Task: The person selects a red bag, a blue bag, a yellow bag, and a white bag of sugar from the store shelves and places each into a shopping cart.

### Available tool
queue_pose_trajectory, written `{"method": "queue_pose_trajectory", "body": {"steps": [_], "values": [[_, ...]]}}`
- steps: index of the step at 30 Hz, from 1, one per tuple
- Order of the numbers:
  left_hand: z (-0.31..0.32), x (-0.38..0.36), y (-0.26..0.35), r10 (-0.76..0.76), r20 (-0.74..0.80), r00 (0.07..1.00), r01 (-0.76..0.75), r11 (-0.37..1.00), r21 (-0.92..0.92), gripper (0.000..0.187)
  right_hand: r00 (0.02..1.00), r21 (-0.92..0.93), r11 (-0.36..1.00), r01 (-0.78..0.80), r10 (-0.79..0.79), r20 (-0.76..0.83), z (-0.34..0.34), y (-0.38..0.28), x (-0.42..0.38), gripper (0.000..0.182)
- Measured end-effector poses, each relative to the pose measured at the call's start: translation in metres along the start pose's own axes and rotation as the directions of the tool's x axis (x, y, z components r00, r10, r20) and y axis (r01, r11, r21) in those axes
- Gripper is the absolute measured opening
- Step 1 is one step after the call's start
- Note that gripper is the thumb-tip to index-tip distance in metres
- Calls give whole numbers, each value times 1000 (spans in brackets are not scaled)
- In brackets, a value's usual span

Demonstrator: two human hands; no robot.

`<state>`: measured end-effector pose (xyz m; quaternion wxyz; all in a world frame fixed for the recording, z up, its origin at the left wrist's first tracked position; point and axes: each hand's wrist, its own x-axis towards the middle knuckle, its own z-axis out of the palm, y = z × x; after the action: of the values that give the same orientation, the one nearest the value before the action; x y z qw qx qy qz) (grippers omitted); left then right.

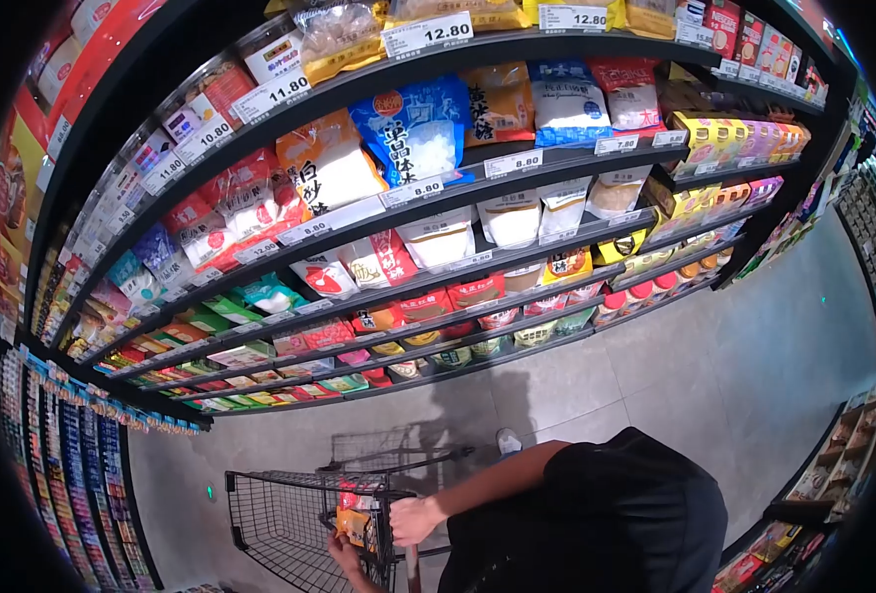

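Observation:
My right hand (416, 520) is closed around the handle of a black wire shopping cart (275, 509). Lower down, my left hand (345, 555) reaches over the near end of the cart, its fingers bent against the edge of an orange packet (355, 526). Part of that packet is hidden behind the fingers and the cart frame. A red and white packet (347, 493) shows just above it, by the wire.
A long black shelf (517, 155) curves across the view, stocked with bagged sugar such as a blue bag (413, 133), with price tags. More shelving stands at left (72, 465) and right (848, 445). Grey tiled floor (645, 381) lies between; a white shoe (508, 441) shows beside my arm.

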<state>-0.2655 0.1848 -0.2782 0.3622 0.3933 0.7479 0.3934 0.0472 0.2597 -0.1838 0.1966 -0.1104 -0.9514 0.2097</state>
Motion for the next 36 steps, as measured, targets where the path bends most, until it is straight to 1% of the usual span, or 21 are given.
{"method": "queue_pose_trajectory", "body": {"steps": [2, 6, 9, 11, 12, 13, 15, 16, 18, 20, 23, 25, 26, 28, 30, 31, 32, 33, 34, 35, 36], "values": [[-6, 1, -6, -55, -9, 998, 55, 978, 200, 29, 1000, 9, 1000, 5, -5, 7, 2, 1, 1, 45], [1, 1, -18, -108, 3, 994, 105, 971, 214, 30, 998, 72, 997, 8, -12, 59, -5, 4, 0, 45], [2, 0, -15, -103, 23, 994, 93, 961, 259, 28, 999, 125, 992, 32, -30, -18, -11, 7, 2, 42], [2, 2, -7, -123, 48, 991, 102, 944, 313, 28, 995, 286, 958, -16, -14, 102, -18, 10, 7, 33], [3, 2, -3, -98, 44, 994, 82, 957, 278, 28, 995, 279, 960, -15, -13, 98, -22, 12, 9, 33], [4, 1, 0, -75, 40, 996, 64, 968, 241, 28, 994, 399, 916, -43, 1, 106, -26, 13, 11, 28], [2, 0, 27, -11, 76, 997, -10, 962, 272, 29, 990, 537, 837, -107, 40, 135, -32, 16, 10, 16], [3, 1, 44, 49, 116, 992, -82, 950, 302, 30, 990, 533, 839, -109, 42, 136, -35, 17, 9, 16], [5, 7, 64, 53, 104, 993, -82, 950, 300, 32, 988, 491, 866, -90, 17, 152, -36, 21, 4, 13], [12, 16, 93, 135, 50, 990, -143, 957, 251, 33, 976, 480, 869, -119, 15, 215, -44, 20, 5, 11], [35, 7, 171, 196, 42, 980, -200, 970, 135, 34, 983, 560, 819, -129, 31, 182, -55, 20, 1, 11], [52, -2, 221, 242, 57, 969, -246, 966, 77, 33, 1000, 672, 740, -3, 16, -13, -69, 27, -8, 12], [61, -10, 251, 297, 87, 951, -307, 942, 138, 32, 1000, 669, 743, -6, 20, -13, -87, 30, -15, 12], [85, -20, 292, 352, 122, 928, -370, 909, 192, 31, 976, 689, 710, -144, 217, -20, -143, 38, -33, 15], [112, -27, 319, 406, 232, 884, -434, 897, 83, 29, 889, 530, 807, -260, 414, -194, -190, 54, -56, 17], [128, -31, 330, 404, 232, 885, -431, 899, 78, 29, 842, 309, 941, -140, 277, -463, -212, 71, -67, 19], [145, -35, 340, 462, 310, 831, -518, 845, 131, 29, 771, 462, 780, -421, 576, -271, -265, 63, -77, 16], [160, -40, 346, 505, 383, 773, -599, 781, 179, 30, 680, 502, 791, -349, 583, -446, -286, 70, -88, 19], [178, -43, 348, 512, 432, 742, -621, 769, 154, 29, 647, 526, 744, -412, 645, -406, -321, 66, -100, 18], [191, -59, 371, 532, 512, 674, -665, 739, 107, 28, 597, 492, 812, -314, 572, -562, -341, 70, -110, 19], [207, -63, 377, 635, 549, 543, -784, 617, 61, 27, 614, 792, 589, -158, 687, -389, -357, 86, -127, 22]]}}
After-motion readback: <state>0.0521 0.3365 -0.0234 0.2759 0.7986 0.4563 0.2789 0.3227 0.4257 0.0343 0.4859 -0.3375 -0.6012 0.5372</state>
